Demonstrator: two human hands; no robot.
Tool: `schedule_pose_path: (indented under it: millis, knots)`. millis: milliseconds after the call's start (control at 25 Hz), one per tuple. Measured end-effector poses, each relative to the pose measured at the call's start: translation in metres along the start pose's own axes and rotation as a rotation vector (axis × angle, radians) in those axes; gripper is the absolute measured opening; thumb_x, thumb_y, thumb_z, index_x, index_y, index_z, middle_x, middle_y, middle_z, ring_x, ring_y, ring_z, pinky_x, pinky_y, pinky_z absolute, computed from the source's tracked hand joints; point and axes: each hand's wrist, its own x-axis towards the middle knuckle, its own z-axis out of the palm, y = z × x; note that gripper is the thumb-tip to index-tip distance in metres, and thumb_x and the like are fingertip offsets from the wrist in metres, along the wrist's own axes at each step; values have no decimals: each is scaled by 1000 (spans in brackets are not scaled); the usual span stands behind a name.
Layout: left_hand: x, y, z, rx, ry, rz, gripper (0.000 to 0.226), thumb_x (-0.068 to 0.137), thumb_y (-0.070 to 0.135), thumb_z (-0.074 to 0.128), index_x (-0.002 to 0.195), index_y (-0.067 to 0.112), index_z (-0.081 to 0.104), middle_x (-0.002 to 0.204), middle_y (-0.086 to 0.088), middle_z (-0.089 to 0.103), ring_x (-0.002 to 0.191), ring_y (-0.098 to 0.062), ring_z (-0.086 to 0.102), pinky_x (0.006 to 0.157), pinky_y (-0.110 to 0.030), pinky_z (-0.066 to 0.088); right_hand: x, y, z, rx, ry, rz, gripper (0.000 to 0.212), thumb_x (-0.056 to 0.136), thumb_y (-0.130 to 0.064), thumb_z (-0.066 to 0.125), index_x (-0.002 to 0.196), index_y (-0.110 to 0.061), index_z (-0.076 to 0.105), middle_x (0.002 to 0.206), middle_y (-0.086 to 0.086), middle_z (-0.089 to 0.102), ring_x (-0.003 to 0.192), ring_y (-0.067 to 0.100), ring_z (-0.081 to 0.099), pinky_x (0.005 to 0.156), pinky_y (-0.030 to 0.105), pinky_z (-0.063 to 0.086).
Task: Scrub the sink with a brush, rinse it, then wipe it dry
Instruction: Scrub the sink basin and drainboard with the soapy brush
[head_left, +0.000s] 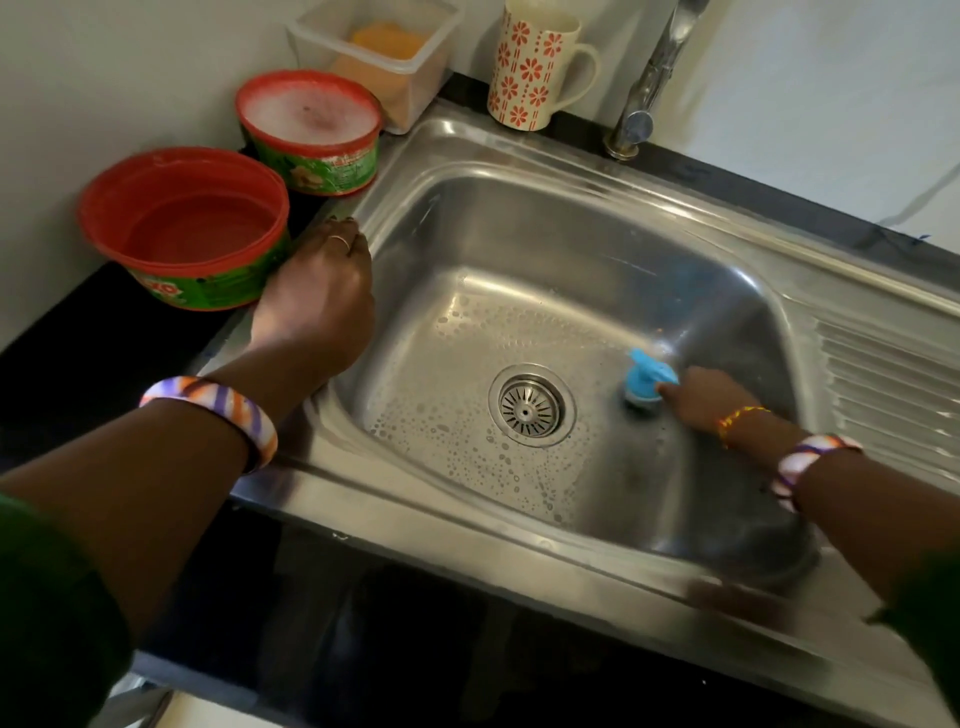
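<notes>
The steel sink (467, 150) fills the middle of the view, its floor wet and dotted with soap bubbles around the drain strainer (531, 405). My right hand (701, 397) is down inside the basin, shut on a small blue brush (647, 382) pressed against the floor just right of the drain. My left hand (317, 299) rests flat on the sink's left rim, fingers spread, holding nothing.
Two red-rimmed green tubs stand on the dark counter at left: one (184, 226) with clear water, one (309, 130) with foam. A clear box (374, 52) with an orange sponge and a flowered mug (535, 67) sit behind the sink. The tap (649, 88) rises at back right; the drainboard (883, 384) lies right.
</notes>
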Motion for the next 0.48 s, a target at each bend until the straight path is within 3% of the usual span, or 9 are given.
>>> schedule_pose_path:
  millis: [120,200,280,400,480]
  knots:
    - [0,1,-2,8,-21,3,46,79,1,55,122,-14,50,127,-31,51,121,-41,47,96,-45,46,-2,-59,25,114,-151,-285,43,99,-38,37,104,-3,62,82,16,58,82,34,63,58,29,39]
    - [0,0,-3,11,-28,0,46,81,3,54,124,-13,49,128,-30,50,123,-40,46,98,-44,44,-2,-67,40,118,-35,-372,50,97,-46,34,97,-5,61,86,15,62,83,32,61,61,29,36]
    - [-1,-1,-2,27,-31,-9,46,81,4,54,124,-12,49,129,-29,50,123,-38,47,101,-41,43,23,-54,35,162,147,-247,51,97,-46,32,97,-4,60,97,20,65,91,37,60,66,34,39]
    - [-1,1,0,23,-22,2,45,79,1,56,121,-13,52,125,-31,53,120,-40,50,99,-42,43,66,-68,10,327,196,22,51,99,-38,33,109,6,57,114,29,60,106,42,56,82,40,43]
    - [-1,0,0,28,-17,7,44,80,2,55,121,-13,52,126,-31,53,120,-40,50,99,-43,43,69,-117,11,401,139,-209,49,99,-37,36,108,6,59,106,28,62,99,39,59,76,38,42]
